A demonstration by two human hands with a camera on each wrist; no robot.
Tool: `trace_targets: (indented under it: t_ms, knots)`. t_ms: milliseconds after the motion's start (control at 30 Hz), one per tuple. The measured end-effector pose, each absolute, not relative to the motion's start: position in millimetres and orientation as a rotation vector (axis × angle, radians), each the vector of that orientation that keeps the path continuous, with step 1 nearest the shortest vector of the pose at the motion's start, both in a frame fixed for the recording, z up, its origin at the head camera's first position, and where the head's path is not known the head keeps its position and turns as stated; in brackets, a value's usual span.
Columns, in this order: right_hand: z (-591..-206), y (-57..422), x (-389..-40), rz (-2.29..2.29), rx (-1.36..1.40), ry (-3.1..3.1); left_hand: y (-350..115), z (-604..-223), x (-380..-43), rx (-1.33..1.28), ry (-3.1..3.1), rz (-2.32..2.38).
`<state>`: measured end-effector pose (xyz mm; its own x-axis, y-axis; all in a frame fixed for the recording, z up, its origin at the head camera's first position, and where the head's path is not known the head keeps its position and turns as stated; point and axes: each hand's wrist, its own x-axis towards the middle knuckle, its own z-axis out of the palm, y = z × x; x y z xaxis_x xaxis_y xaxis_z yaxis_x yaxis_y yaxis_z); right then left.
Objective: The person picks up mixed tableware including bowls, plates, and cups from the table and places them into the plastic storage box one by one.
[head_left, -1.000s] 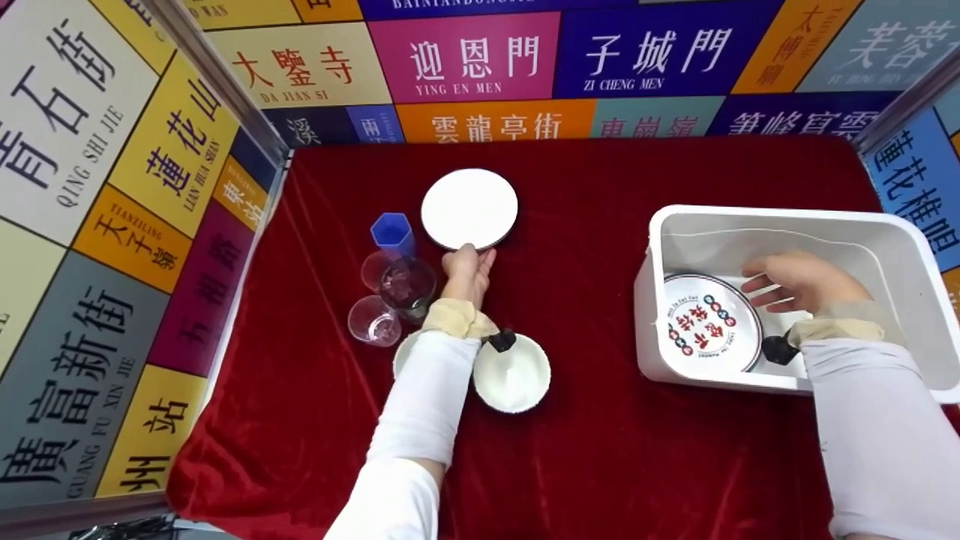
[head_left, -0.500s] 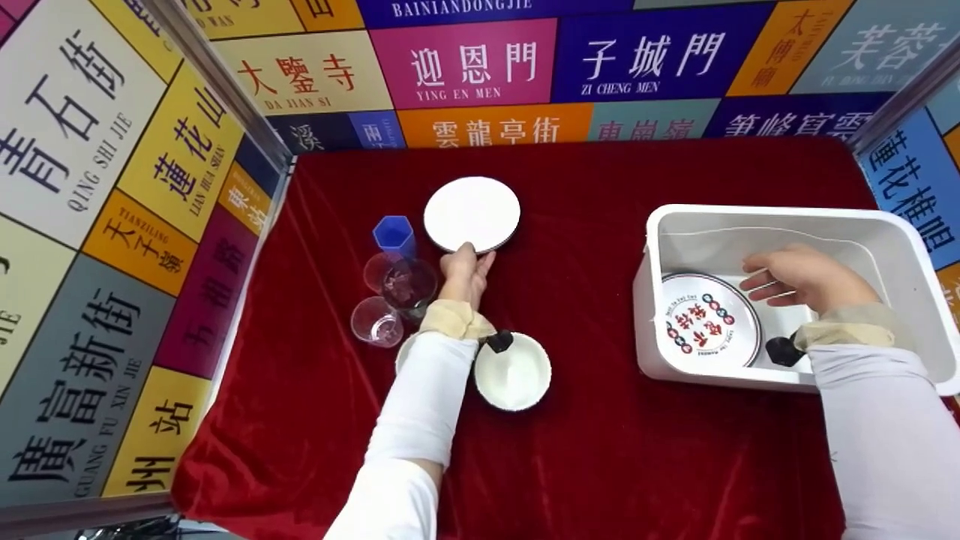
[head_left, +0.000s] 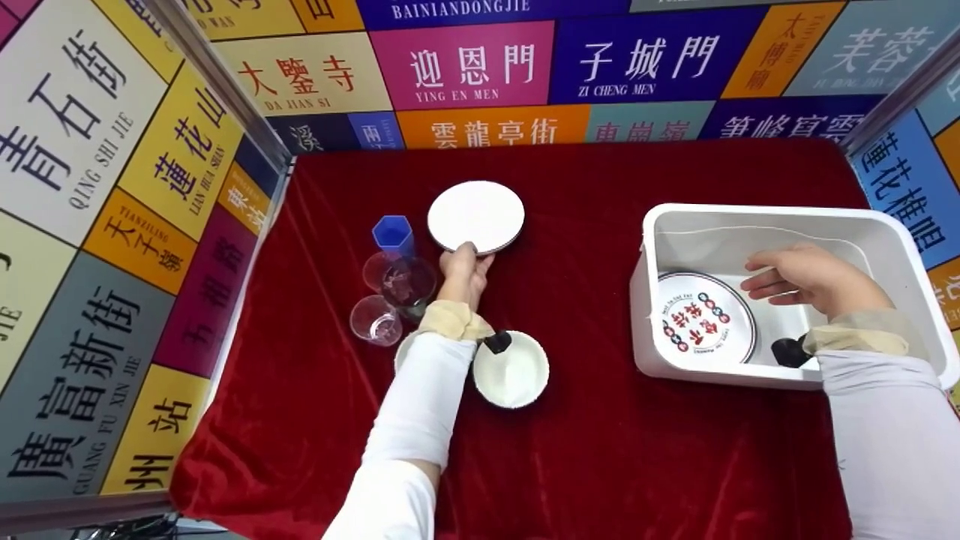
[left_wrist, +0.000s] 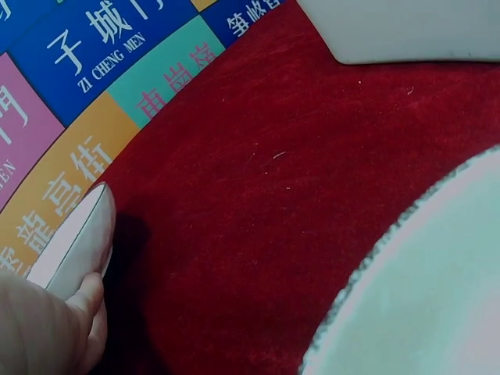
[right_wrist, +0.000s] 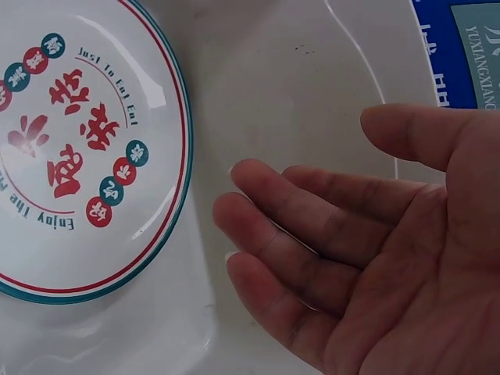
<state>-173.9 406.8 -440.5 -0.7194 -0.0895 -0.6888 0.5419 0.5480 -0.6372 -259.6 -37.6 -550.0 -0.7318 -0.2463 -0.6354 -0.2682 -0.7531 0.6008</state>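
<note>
My left hand pinches the near edge of a round white plate, thumb on top and fingers under the rim. In the left wrist view the plate appears edge-on, with a second rim showing just beneath it. My right hand hovers inside a white plastic tub, palm turned inward, fingers loosely extended and touching nothing. Beside its fingertips, a plate with red lettering and a teal-and-red rim lies in the tub's left part.
A white bowl stands near my left wrist; another bowl is mostly hidden by the forearm. To the left are a blue hexagonal cup and several clear glasses. Lettered panels wall the red cloth.
The white plate has shifted slightly toward me and to the right in my left hand's grip. My right hand has hardly moved, still over the tub.
</note>
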Motion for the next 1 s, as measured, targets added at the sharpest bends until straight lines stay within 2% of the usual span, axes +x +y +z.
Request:
trace_targets:
  t_ms: [1000]
  knots:
    - [-416.8, 390.6, -161.2, -1.239, 0.298, 2.128, -21.7, -509.2, -249.6, -0.865, 1.097, 2.713]
